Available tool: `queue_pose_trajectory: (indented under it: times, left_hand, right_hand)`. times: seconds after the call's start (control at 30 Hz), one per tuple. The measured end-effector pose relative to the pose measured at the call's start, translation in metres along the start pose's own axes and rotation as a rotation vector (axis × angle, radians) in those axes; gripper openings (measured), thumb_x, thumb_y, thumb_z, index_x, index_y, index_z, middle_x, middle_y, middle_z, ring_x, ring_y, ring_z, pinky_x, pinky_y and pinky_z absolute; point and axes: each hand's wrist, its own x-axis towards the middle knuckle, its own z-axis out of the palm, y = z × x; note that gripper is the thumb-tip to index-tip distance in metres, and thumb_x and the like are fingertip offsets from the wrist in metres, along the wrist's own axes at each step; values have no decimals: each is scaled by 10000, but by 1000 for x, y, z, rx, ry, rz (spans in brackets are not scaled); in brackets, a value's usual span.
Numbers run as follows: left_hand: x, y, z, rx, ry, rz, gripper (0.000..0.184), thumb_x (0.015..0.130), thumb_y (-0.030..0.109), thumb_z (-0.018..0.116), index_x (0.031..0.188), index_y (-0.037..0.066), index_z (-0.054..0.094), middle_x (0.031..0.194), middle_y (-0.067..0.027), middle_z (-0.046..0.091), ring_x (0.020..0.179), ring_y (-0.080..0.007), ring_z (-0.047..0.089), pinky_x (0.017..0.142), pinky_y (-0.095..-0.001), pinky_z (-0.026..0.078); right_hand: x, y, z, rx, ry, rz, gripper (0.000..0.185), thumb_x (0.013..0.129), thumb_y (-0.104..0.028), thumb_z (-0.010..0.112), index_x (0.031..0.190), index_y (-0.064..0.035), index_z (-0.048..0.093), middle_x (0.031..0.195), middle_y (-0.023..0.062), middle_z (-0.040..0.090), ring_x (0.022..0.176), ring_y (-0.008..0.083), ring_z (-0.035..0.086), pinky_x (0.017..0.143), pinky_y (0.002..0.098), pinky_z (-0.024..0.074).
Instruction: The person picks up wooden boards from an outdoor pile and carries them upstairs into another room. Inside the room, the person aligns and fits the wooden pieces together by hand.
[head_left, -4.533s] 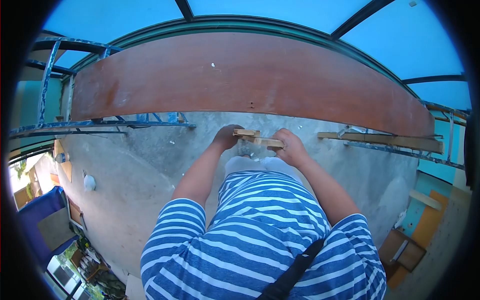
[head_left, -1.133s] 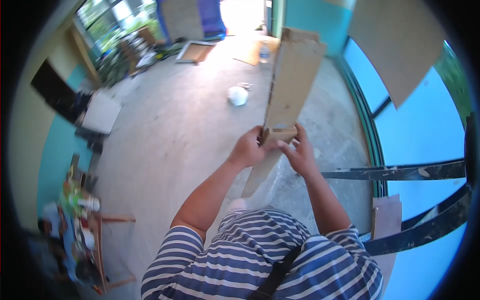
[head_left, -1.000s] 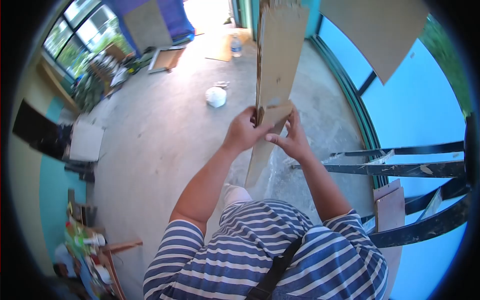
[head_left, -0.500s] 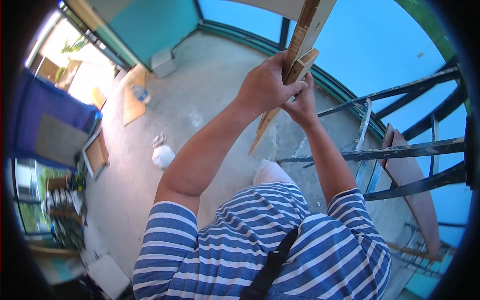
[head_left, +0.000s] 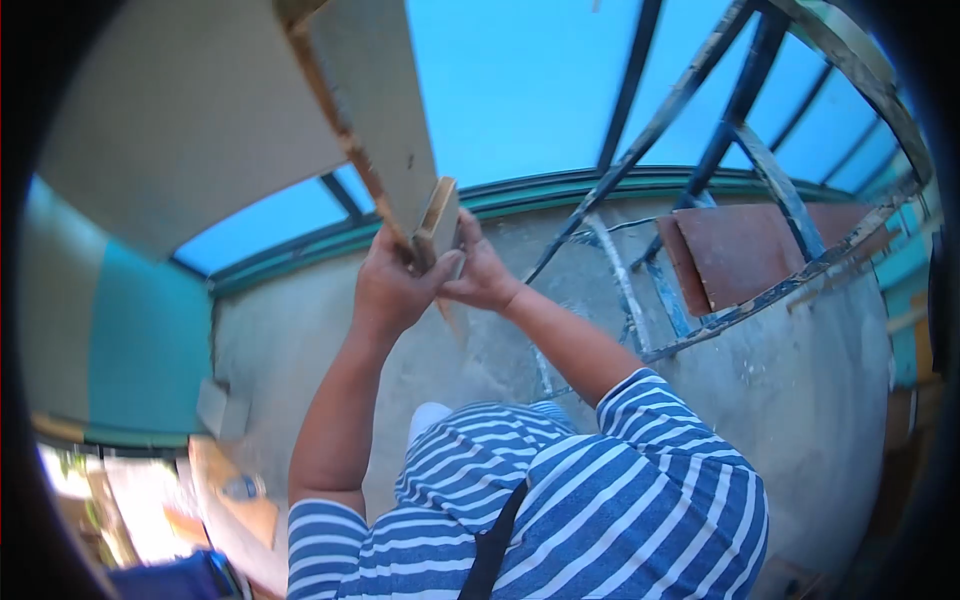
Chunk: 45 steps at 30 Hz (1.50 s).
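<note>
1. Wood fills both my hands: my left hand point(head_left: 393, 288) is closed around the rough edge of a long board point(head_left: 375, 90), its thumb laid toward a short wooden piece point(head_left: 440, 215).
2. My right hand point(head_left: 482, 270) grips the short piece from the other side, fingers at its far edge, thumb near my left one. I judge this pinch holds the two pieces together, the short one against the long one's broad face.
3. The long board is in front of me, tilted, its upper end running up out of view (its lower end blurs below my hands). Gripping low where they overlap probably lets me steady both at once.
4. Farther out, to my right, stands a paint-spattered metal frame point(head_left: 620, 180), with a reddish-brown panel point(head_left: 745, 255) beyond its rails; I cannot tell what bears it.
5. Blue window panes point(head_left: 520, 90) lie ahead; a clear bottle point(head_left: 242, 487) is at lower left by a plywood offcut point(head_left: 262, 518).
6. I can read no brand or lettering anywhere; the bottle is too blurred.
</note>
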Motion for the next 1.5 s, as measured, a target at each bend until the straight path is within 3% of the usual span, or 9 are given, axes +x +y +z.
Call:
queue_pose_trajectory:
  times: [0.1, 0.3, 0.43, 0.53, 0.57, 0.7, 1.2, 1.3, 1.5]
  left_hand:
    - [68, -31, 24, -196, -69, 79, 576, 724, 197, 829, 1179, 2, 534, 1027, -131, 674, 899, -189, 673, 769, -309, 534]
    - [204, -53, 66, -178, -328, 198, 611, 706, 127, 830, 1221, 6, 525, 1045, -123, 673, 923, -200, 670, 800, -320, 541]
    - [312, -60, 78, -227, -790, 224, 795, 661, 172, 870, 1308, 18, 435, 1088, -151, 641, 983, -267, 659, 845, -376, 546]
    - [394, -73, 120, -261, -995, 447, 951, 608, 240, 907, 1369, 32, 377, 1172, -160, 606, 1104, -300, 607, 956, -425, 495]
    - [417, -67, 137, -262, -1041, 507, 971, 597, 252, 912, 1374, 34, 374, 1186, -164, 600, 1128, -305, 593, 972, -429, 482]
    - [485, -36, 204, -256, -1216, 787, 1053, 542, 310, 919, 1388, 31, 357, 1251, -192, 568, 1203, -328, 544, 992, -415, 458]
    - [592, 90, 509, -331, -1422, 932, 996, 562, 220, 843, 1346, -19, 277, 1191, -232, 565, 1125, -325, 591, 935, -389, 475]
    - [593, 108, 597, -371, -1485, 963, 961, 596, 191, 852, 1330, -29, 270, 1196, -229, 550, 1149, -319, 578, 964, -381, 462]
    - [560, 131, 753, -593, -1576, 1186, 896, 659, 254, 827, 1288, -63, 275, 1149, -304, 561, 1073, -434, 588, 893, -439, 480]
  right_hand:
    - [44, 53, -27, -162, 107, -232, 986, 698, -190, 801, 1430, -47, 156, 1365, 140, 360, 1266, 267, 412, 1052, 365, 379]
    - [115, 88, -90, -559, 452, 96, 878, 715, -181, 818, 1385, -95, 258, 1262, 139, 491, 1165, 239, 508, 1008, 390, 413]
    - [157, 124, -150, -482, 570, -27, 840, 682, -206, 856, 1315, -65, 322, 1241, 133, 498, 1122, 205, 526, 982, 361, 430]
    - [190, 118, -183, 249, 598, 93, 825, 690, -187, 854, 1321, -106, 330, 1222, 100, 514, 1133, 186, 522, 989, 348, 434]
    - [190, 113, -188, -360, 658, -86, 863, 660, -193, 874, 1329, -130, 331, 1227, 82, 512, 1133, 173, 524, 988, 343, 450]
    - [196, 132, -249, -474, 731, 102, 994, 619, -207, 898, 1394, -117, 282, 1258, 87, 504, 1157, 190, 524, 990, 366, 465]
    - [193, 116, -463, -739, 1473, 814, 957, 680, -232, 810, 1463, -30, 300, 1297, 177, 439, 1187, 308, 514, 1004, 368, 455]
    - [175, 115, -511, -659, 1719, 458, 923, 684, -248, 812, 1433, 2, 333, 1270, 188, 466, 1119, 306, 553, 961, 376, 491]
    - [162, 108, -625, -1148, 1949, 558, 499, 686, -198, 766, 1114, 2, 604, 1057, 209, 626, 982, 367, 624, 852, 422, 524]
